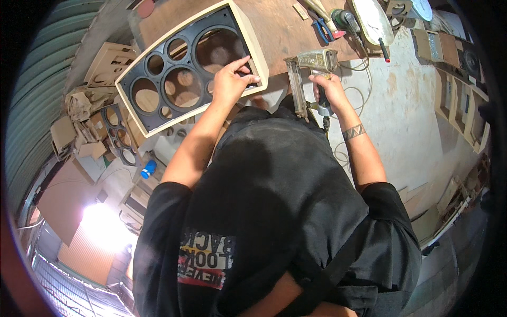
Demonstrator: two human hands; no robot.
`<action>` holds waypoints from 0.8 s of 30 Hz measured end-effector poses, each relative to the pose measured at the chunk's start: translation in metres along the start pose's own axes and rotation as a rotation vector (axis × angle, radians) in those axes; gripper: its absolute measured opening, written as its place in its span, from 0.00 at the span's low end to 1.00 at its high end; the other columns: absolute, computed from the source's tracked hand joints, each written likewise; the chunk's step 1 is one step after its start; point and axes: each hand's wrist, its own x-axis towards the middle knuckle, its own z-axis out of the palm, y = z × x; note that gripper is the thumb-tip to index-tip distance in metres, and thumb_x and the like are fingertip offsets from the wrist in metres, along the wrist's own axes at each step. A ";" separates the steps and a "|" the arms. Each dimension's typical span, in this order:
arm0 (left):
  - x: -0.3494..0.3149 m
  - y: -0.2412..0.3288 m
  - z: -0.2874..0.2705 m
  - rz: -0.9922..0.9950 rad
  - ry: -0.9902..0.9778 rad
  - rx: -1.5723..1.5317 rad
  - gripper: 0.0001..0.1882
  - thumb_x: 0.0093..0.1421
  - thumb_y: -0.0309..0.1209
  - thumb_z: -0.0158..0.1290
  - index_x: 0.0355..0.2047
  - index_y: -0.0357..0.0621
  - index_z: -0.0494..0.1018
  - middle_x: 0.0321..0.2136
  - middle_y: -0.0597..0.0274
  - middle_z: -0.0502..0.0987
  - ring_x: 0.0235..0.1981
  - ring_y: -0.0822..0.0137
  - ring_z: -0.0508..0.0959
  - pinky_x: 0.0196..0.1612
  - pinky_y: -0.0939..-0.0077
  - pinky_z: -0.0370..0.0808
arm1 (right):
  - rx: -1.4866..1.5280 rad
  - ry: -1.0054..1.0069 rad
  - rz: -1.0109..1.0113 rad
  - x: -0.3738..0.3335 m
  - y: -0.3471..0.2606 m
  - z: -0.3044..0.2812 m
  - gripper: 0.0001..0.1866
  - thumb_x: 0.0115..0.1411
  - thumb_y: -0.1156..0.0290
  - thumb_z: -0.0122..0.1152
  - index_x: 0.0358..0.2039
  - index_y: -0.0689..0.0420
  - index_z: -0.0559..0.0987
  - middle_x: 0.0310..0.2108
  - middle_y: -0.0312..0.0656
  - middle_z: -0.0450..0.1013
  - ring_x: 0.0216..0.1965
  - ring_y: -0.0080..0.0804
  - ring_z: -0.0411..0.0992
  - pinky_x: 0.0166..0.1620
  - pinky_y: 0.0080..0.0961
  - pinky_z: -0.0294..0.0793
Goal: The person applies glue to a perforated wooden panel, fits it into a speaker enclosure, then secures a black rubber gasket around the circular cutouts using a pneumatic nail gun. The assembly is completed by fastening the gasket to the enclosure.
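Observation:
A speaker cabinet [259, 50] with a pale wooden frame and a black front panel lies tilted on the bench at upper left. Several round holes of different sizes are cut through the panel. My left hand [230, 83] rests at the cabinet's right end, thumb and fingers apart along the panel's edge by the frame. Whether a small piece lies under those fingers I cannot tell. Wrapped round the handle of an air nail gun [318, 59] is my right hand [330, 92]. The gun is held to the right of the cabinet, apart from it, its magazine pointing toward me.
On the brown workbench [272, 31] lie blue-handled pliers [320, 31], a green sander [346, 21] and a pale tray [373, 22]. A thin air hose [364, 98] loops over the floor. Wooden frames [459, 105] stand at right; another black holed panel [119, 134] leans at left.

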 end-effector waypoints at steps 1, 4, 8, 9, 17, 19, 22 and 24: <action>0.000 -0.003 0.005 -0.060 -0.018 -0.122 0.38 0.50 0.26 0.73 0.63 0.45 0.75 0.34 0.67 0.82 0.25 0.82 0.73 0.31 0.85 0.73 | 0.006 0.004 -0.021 -0.004 0.004 0.002 0.11 0.63 0.66 0.64 0.25 0.55 0.77 0.16 0.33 0.70 0.15 0.23 0.67 0.20 0.25 0.67; 0.003 -0.009 0.010 -0.059 -0.042 -0.288 0.35 0.54 0.22 0.70 0.63 0.33 0.72 0.32 0.66 0.83 0.28 0.82 0.78 0.34 0.86 0.76 | 0.009 0.020 -0.038 -0.010 0.012 0.008 0.11 0.63 0.66 0.64 0.25 0.55 0.77 0.16 0.34 0.70 0.16 0.22 0.67 0.19 0.25 0.67; 0.006 -0.011 0.002 0.127 -0.002 -0.043 0.37 0.53 0.33 0.72 0.61 0.31 0.73 0.37 0.60 0.84 0.34 0.69 0.81 0.43 0.72 0.79 | 0.060 -0.002 -0.043 -0.017 0.010 0.016 0.09 0.63 0.65 0.64 0.28 0.55 0.78 0.17 0.34 0.70 0.16 0.22 0.68 0.20 0.25 0.68; 0.006 -0.011 -0.001 0.250 0.134 0.238 0.38 0.53 0.36 0.73 0.60 0.31 0.73 0.39 0.58 0.83 0.36 0.65 0.81 0.47 0.67 0.78 | 0.074 0.004 -0.034 -0.019 0.008 0.018 0.09 0.63 0.65 0.65 0.29 0.55 0.78 0.17 0.34 0.70 0.16 0.23 0.68 0.20 0.25 0.69; 0.053 -0.029 -0.017 -0.023 -0.326 0.073 0.43 0.43 0.60 0.73 0.48 0.34 0.82 0.41 0.47 0.85 0.42 0.54 0.85 0.51 0.64 0.78 | 0.058 0.025 -0.041 -0.040 -0.009 0.030 0.10 0.63 0.65 0.65 0.29 0.55 0.77 0.17 0.35 0.71 0.16 0.24 0.69 0.21 0.25 0.70; 0.060 -0.037 -0.014 -0.052 -0.342 0.075 0.46 0.40 0.63 0.72 0.48 0.35 0.82 0.40 0.48 0.86 0.43 0.54 0.85 0.50 0.66 0.78 | 0.043 0.032 -0.064 -0.042 -0.007 0.032 0.10 0.62 0.65 0.65 0.28 0.55 0.77 0.17 0.35 0.71 0.16 0.24 0.69 0.21 0.25 0.70; 0.059 -0.038 -0.015 -0.050 -0.291 0.161 0.45 0.40 0.63 0.73 0.47 0.37 0.83 0.41 0.49 0.86 0.43 0.53 0.85 0.50 0.65 0.78 | 0.026 0.039 -0.065 -0.043 -0.003 0.033 0.10 0.62 0.65 0.65 0.27 0.54 0.76 0.17 0.35 0.71 0.16 0.24 0.69 0.21 0.25 0.69; 0.049 -0.029 -0.014 -0.045 -0.205 0.156 0.36 0.42 0.58 0.74 0.43 0.42 0.85 0.35 0.54 0.86 0.36 0.60 0.85 0.46 0.67 0.78 | 0.026 0.048 -0.058 -0.043 0.001 0.033 0.10 0.62 0.64 0.65 0.27 0.54 0.77 0.17 0.34 0.71 0.16 0.24 0.69 0.21 0.25 0.69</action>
